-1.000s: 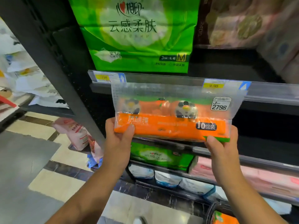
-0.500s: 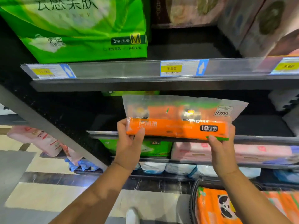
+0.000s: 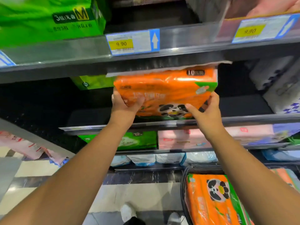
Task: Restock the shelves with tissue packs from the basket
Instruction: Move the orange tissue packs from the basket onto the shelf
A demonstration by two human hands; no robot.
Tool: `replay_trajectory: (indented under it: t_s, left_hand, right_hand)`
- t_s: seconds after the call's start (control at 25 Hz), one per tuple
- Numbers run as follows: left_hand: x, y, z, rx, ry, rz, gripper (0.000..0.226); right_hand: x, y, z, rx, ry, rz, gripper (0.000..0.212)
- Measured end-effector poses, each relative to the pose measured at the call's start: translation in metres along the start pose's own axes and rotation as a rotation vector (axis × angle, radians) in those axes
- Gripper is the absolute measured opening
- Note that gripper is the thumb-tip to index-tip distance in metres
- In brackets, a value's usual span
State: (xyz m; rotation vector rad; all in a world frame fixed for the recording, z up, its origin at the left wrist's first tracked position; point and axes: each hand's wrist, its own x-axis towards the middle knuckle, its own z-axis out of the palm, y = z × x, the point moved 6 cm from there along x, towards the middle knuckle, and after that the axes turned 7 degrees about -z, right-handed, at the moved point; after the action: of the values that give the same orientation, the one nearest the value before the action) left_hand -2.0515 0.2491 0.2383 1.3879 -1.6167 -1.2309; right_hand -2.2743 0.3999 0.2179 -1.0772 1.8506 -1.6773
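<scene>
Both hands hold the orange panda-print tissue pack point(image 3: 165, 90) by its lower corners. The left hand point(image 3: 125, 106) curls round the left end with its thumb across the printed face, and the right hand point(image 3: 206, 114) clasps the right corner with its thumb on the front and its fingers up the side. The pack is tilted, printed face toward the camera. Its top leans in under the upper shelf point(image 3: 186, 38), and its clear sealed flap lies just below that shelf's front edge. Its bottom edge hangs over the front edge of the middle shelf point(image 3: 251, 118); whether it touches the board cannot be told. A green tissue pack point(image 3: 90, 82) stands behind it toward the middle shelf's left rear, and white packs point(image 3: 276, 82) fill the right end. Two yellow 9.90 price tags point(image 3: 121, 44) sit on the upper shelf's front rail, below a large green pack point(image 3: 48, 18) at the left end. At the lower right, a black basket point(image 3: 184, 192) holds a second orange panda pack point(image 3: 214, 200).
</scene>
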Motion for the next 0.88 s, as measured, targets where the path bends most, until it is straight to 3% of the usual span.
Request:
replay_trajectory:
  t_s: [0.16, 0.32, 0.48, 0.56, 0.68, 0.88]
  left_hand:
    - [0.016, -0.006, 0.019, 0.006, -0.009, 0.020, 0.070]
    - [0.033, -0.040, 0.027, 0.012, -0.132, 0.015, 0.094]
    - [0.055, -0.071, 0.030, 0.000, -0.154, 0.115, 0.078]
    - [0.064, -0.076, 0.038, 0.059, -0.166, 0.176, 0.083]
    - [0.084, -0.079, 0.047, 0.129, -0.084, 0.237, 0.102]
    - [0.112, -0.070, 0.074, 0.167, -0.003, 0.309, 0.110]
  right_hand:
    - [0.013, 0.023, 0.014, -0.040, 0.015, 0.007, 0.074]
    - [0.020, 0.043, 0.017, -0.032, 0.190, -0.007, 0.065]
    - [0.027, 0.058, 0.022, -0.119, 0.245, -0.043, 0.063]
    - [0.032, 0.065, 0.021, -0.169, 0.292, -0.054, 0.061]
    - [0.044, 0.073, 0.021, -0.221, 0.316, -0.082, 0.051]
    - [0.083, 0.088, 0.004, -0.278, 0.310, -0.125, 0.040]
